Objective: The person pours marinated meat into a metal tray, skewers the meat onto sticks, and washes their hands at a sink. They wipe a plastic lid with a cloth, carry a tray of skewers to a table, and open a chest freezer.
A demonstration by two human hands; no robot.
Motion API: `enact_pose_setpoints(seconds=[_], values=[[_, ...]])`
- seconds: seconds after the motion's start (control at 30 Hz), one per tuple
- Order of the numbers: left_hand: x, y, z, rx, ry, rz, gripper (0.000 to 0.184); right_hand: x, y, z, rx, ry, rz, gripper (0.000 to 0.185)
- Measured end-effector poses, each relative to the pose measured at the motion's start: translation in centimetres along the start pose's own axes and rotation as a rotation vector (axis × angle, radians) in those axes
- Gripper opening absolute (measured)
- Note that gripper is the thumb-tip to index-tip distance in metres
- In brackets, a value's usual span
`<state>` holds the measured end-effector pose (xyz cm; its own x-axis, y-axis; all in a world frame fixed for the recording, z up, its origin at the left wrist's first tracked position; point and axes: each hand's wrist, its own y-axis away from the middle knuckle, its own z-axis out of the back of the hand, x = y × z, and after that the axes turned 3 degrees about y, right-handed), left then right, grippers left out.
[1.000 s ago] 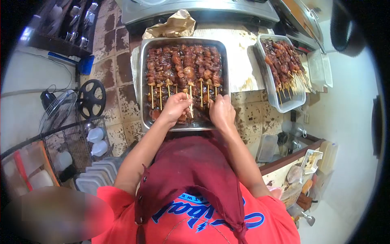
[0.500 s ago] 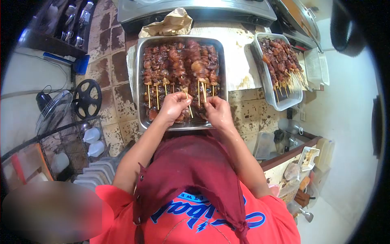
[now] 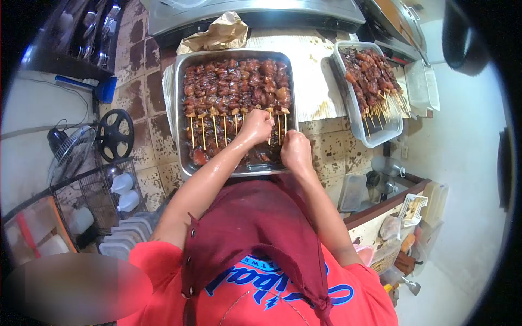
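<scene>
A metal tray holds a row of raw meat skewers in dark sauce, their bare sticks pointing toward me. My left hand reaches over the tray's right half, its fingers closed at the stick of one skewer near the right end. By the tray's right wall, my right hand is curled closed beside the stick of the rightmost skewer. Its fingertips are hidden, so what it grips cannot be made out. More loose meat lies in sauce along the tray's near side.
A clear plastic container piled with more skewers stands to the right. Crumpled brown paper lies behind the tray, near a metal stove. White corrugated sheet covers the counter between tray and container. A white basket sits far right.
My left hand has moved right and slightly up; my right hand has shifted slightly right and curled closed. The skewers at the right now lie in the row. The view has shifted slightly.
</scene>
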<state>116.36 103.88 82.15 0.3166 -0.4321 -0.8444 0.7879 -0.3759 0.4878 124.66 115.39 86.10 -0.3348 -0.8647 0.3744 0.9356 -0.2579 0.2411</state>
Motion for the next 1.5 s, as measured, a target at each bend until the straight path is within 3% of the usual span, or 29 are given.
enact_pose_setpoints(seconds=[0.2,0.4,0.47,0.53,0.57,0.6,0.67,0.73,0.8,0.9,1.03,1.13,1.17,1.23,1.3,1.33,1.5], values=[[1.5,-2.3,-1.0,-0.046,-0.202,-0.102,0.028,0.4,-0.4,0.5,0.026,0.082,0.089,0.008],[0.1,-1.1,-1.8,-0.105,-0.044,0.073,0.024,-1.2,-1.4,2.3,0.173,0.038,0.228,0.009],[-0.1,-0.7,-1.3,-0.23,-0.36,-0.103,0.026,-2.1,-1.9,4.1,0.174,-0.058,0.235,0.012],[-3.7,0.5,-1.3,-0.442,-0.676,-0.13,0.029,-3.4,-2.4,7.6,0.165,-0.147,0.221,0.015],[-5.7,0.2,-1.6,-0.42,-0.674,-0.082,0.035,-5.2,-3.0,8.6,0.13,-0.205,0.192,0.018],[-5.4,-1.0,-2.3,-0.496,-0.727,-0.322,0.049,-7.4,-4.1,9.6,0.044,-0.196,0.235,0.017],[-5.2,-3.6,-3.3,-0.468,-0.998,-0.465,0.06,-12.8,-6.7,12.0,-0.196,-0.197,0.186,0.014],[-4.2,-5.8,-3.9,-0.367,-1.074,-0.303,0.061,-18.4,-9.6,15.8,-0.433,0.013,0.209,0.014],[-4.1,-6.6,-3.7,-0.346,-1.058,-0.152,0.058,-23.4,-11.7,17.8,-0.512,0.14,0.069,0.014],[-4.0,-6.6,-3.6,-0.371,-1.155,-0.122,0.058,-27.6,-13.6,18.7,-0.379,0.228,0.136,0.014],[-4.5,-6.7,-3.4,-0.379,-1.057,-0.151,0.057,-28.2,-14.1,18.6,-0.586,0.208,0.161,0.014],[-6.1,-6.8,-3.9,-0.584,-0.731,-0.287,0.053,-28.6,-14.6,19.2,-0.44,0.29,0.037,0.012],[-7.2,-6.9,-4.6,-0.691,-0.623,-0.465,0.044,-29.0,-14.9,19.0,-0.41,0.25,0.014,0.011],[-11.0,-6.0,-7.2,-0.626,-0.5,-0.479,0.04,-30.0,-15.7,18.8,-0.358,0.175,-0.029,0.009],[-12.2,-6.4,-9.5,-0.52,-0.335,-0.534,0.035,-29.7,-15.5,19.7,-0.313,0.208,0.077,0.008],[-14.1,-6.0,-11.0,-0.391,-0.199,-0.419,0.036,-29.5,-15.1,20.3,-0.289,0.223,0.128,0.008],[-15.0,-7.4,-15.4,-0.111,-0.247,-0.489,0.033,-29.5,-14.0,24.0,-0.466,0.159,0.184,0.008]])
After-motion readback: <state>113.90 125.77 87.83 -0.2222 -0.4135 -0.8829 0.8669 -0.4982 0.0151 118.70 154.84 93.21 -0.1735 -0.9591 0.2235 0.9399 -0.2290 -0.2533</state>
